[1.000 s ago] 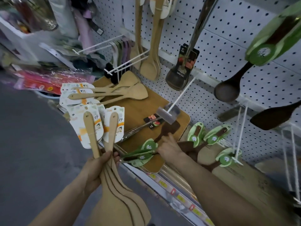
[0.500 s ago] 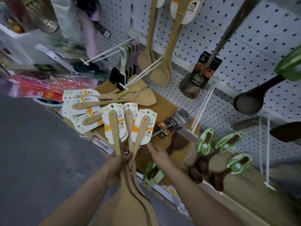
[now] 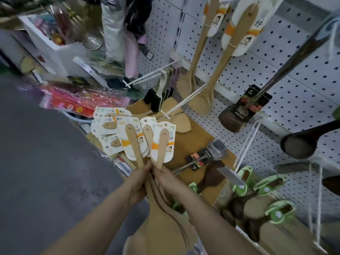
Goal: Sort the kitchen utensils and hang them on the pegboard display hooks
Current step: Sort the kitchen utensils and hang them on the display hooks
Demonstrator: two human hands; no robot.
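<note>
Wooden spatulas [image 3: 147, 162] in both hands

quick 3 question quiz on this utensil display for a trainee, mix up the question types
1. True or false: only the left hand grips the wooden spatulas; the right hand is off them.
2. What lies on the wooden board just right of the hands? A) metal spatula B) whisk C) rolling pin
3. Fill in: the dark spoons lying at lower right carry ___ cards.
Key: 1 false, both hands grip them; 2 A; 3 green.
</note>
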